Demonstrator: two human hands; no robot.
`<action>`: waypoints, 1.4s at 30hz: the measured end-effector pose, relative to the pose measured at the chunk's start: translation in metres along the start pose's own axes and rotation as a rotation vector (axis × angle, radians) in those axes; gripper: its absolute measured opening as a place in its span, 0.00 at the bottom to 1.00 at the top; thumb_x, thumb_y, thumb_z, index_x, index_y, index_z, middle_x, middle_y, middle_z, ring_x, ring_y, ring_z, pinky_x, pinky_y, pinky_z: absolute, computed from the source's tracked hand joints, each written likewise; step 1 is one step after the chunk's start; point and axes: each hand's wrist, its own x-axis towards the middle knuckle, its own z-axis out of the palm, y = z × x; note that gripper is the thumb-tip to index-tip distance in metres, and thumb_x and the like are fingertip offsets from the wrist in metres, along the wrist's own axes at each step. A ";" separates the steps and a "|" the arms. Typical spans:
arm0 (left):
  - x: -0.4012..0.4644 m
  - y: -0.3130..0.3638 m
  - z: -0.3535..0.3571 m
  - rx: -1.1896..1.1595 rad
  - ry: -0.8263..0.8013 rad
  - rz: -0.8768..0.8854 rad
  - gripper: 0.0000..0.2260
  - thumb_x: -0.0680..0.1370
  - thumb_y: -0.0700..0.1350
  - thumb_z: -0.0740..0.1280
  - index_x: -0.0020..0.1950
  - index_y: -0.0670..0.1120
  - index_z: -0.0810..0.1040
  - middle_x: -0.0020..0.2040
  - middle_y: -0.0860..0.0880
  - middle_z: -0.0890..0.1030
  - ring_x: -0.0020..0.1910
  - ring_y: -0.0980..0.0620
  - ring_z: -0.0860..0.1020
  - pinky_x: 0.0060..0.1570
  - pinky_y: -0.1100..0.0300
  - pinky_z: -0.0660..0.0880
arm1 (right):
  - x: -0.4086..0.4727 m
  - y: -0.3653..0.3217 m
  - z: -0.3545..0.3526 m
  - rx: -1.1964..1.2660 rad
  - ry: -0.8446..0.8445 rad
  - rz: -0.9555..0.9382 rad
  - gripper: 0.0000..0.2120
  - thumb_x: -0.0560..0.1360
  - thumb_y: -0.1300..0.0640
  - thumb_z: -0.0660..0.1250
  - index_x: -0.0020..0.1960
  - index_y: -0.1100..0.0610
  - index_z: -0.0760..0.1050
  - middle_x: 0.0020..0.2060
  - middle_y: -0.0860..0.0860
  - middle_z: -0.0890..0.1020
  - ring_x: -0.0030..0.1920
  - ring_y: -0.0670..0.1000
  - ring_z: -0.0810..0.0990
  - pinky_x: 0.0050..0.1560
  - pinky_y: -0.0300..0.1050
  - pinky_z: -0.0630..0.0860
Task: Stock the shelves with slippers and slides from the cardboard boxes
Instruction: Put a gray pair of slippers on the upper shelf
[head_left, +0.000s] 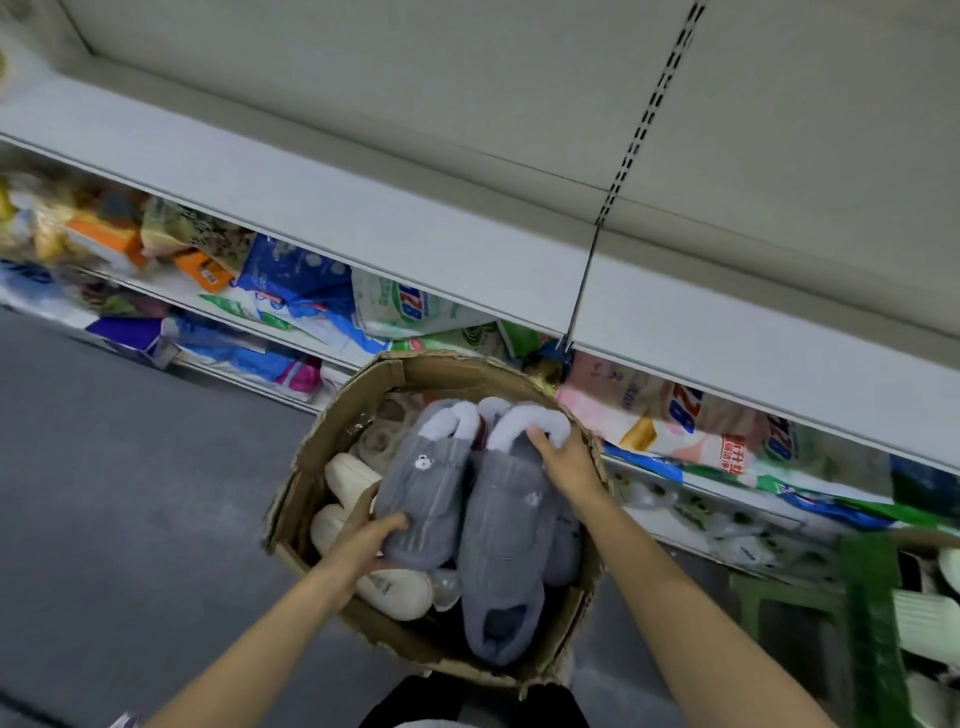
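An open cardboard box (311, 462) stands on the floor against the shelving, filled with slippers. On top lie grey plush slippers with white fleece cuffs. My left hand (366, 540) grips the toe end of the left grey slipper (423, 483). My right hand (563, 460) grips the cuff end of the right grey slipper (506, 525). Cream slides (350, 480) lie beneath them along the box's left side, and another cream slide (400, 590) sits near the front. The wide white shelf (363, 208) above the box is bare.
Lower shelves behind the box hold packaged goods in blue, green and pink bags (670, 421). A green crate (872, 623) with pale slides stands at the right edge. Grey floor (130, 493) stretches to the left of the box.
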 end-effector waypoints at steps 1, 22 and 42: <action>0.000 -0.006 0.001 -0.021 -0.001 -0.004 0.34 0.65 0.41 0.72 0.69 0.56 0.68 0.59 0.47 0.79 0.55 0.45 0.79 0.46 0.50 0.80 | -0.008 0.010 0.004 0.065 -0.016 0.048 0.20 0.81 0.46 0.63 0.68 0.56 0.73 0.59 0.50 0.77 0.65 0.53 0.76 0.58 0.42 0.68; 0.011 0.002 0.023 -0.128 0.105 0.215 0.28 0.74 0.48 0.76 0.72 0.52 0.71 0.62 0.46 0.80 0.58 0.46 0.81 0.53 0.52 0.79 | -0.073 0.043 0.030 0.747 0.083 0.146 0.22 0.76 0.64 0.70 0.67 0.51 0.71 0.62 0.53 0.80 0.61 0.53 0.80 0.61 0.51 0.79; -0.152 0.086 0.198 -0.145 -0.245 0.655 0.31 0.71 0.48 0.78 0.70 0.50 0.69 0.60 0.47 0.81 0.52 0.48 0.83 0.47 0.55 0.80 | -0.159 -0.030 -0.203 0.716 0.293 -0.345 0.19 0.78 0.66 0.66 0.67 0.53 0.73 0.62 0.55 0.81 0.57 0.53 0.82 0.55 0.47 0.80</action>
